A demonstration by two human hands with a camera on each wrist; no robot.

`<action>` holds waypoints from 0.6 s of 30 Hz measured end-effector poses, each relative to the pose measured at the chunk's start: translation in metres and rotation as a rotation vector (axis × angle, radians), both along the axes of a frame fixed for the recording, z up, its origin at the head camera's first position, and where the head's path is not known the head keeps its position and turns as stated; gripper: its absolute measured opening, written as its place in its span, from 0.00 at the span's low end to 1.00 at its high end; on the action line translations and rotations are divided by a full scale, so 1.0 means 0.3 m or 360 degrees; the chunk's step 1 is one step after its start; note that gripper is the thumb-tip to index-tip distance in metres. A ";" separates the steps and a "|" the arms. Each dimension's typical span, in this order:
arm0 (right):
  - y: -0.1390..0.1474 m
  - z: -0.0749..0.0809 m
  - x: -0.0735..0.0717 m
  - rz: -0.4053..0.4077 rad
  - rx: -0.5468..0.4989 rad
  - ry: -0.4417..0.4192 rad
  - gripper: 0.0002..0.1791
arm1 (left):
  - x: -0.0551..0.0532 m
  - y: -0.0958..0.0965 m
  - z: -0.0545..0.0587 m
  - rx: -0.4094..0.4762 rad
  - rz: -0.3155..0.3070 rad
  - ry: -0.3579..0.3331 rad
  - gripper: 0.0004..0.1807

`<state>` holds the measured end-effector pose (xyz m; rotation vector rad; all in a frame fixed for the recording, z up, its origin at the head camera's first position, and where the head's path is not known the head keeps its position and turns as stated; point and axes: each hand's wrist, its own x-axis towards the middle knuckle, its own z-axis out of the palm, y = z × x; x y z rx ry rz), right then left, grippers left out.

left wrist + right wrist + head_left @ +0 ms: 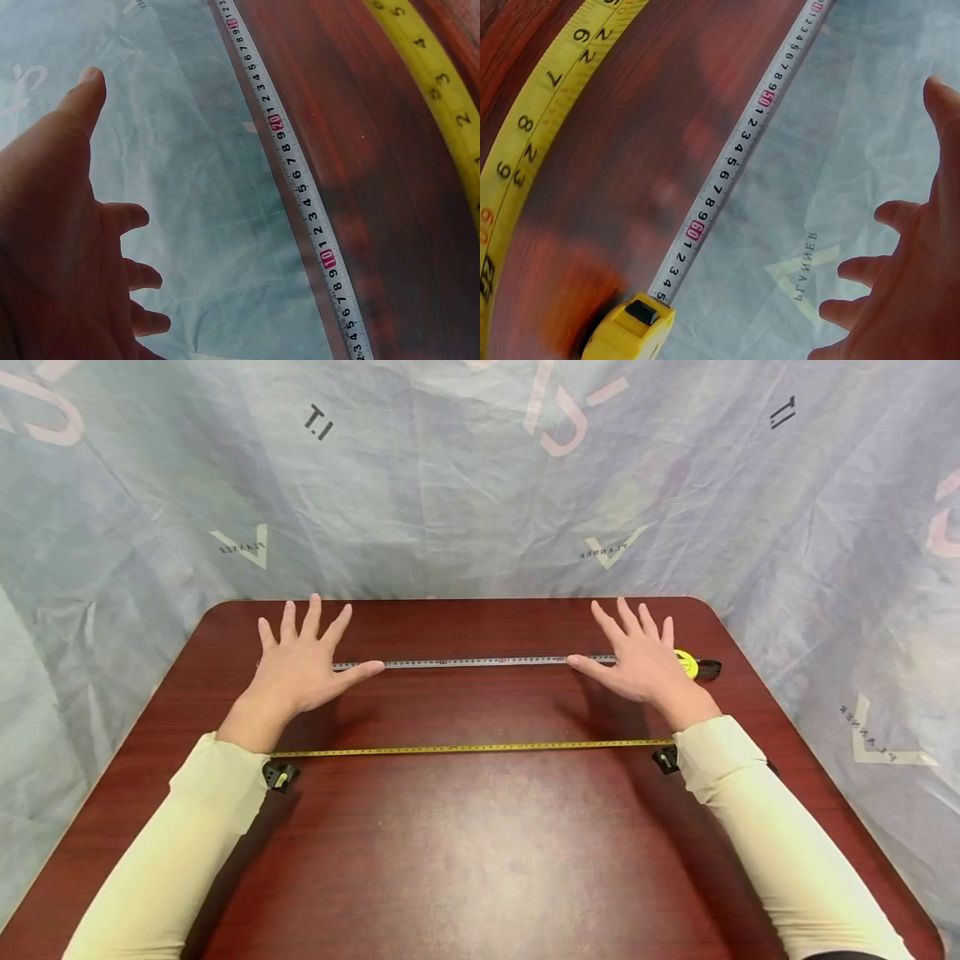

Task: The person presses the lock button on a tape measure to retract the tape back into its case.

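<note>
My left hand [294, 667] is spread with fingers apart and holds nothing. It appears raised over the left end of a silver measuring tape blade [472, 662]. The right hand [641, 662], likewise spread and holding nothing, hovers over the blade's other end. Just beyond it sits the yellow tape measure case [686, 663], from which the blade comes out in the right wrist view, where the case [630, 330] shows a black button. Nearer to me, a yellow measuring tape [465, 748] runs across between the two wrists; its ends are hidden by the sleeves in the head view.
Both tapes lie along a dark red wooden table [465, 843] with rounded corners. A grey printed sheet [450, 485] hangs behind and at the sides. Small black devices [280, 777] sit at the wrists by the pale sleeves [172, 852].
</note>
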<state>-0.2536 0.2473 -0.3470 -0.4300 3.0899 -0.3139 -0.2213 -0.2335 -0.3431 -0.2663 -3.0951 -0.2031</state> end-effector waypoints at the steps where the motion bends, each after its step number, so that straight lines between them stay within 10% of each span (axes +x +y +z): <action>1: 0.003 0.003 0.005 -0.0001 -0.0002 0.0004 0.57 | 0.004 -0.001 0.000 0.0003 -0.0003 0.0008 0.61; 18: 0.132 0.019 0.123 -0.0015 -0.0044 0.0001 0.54 | 0.113 -0.065 -0.022 0.0063 -0.0022 0.0117 0.59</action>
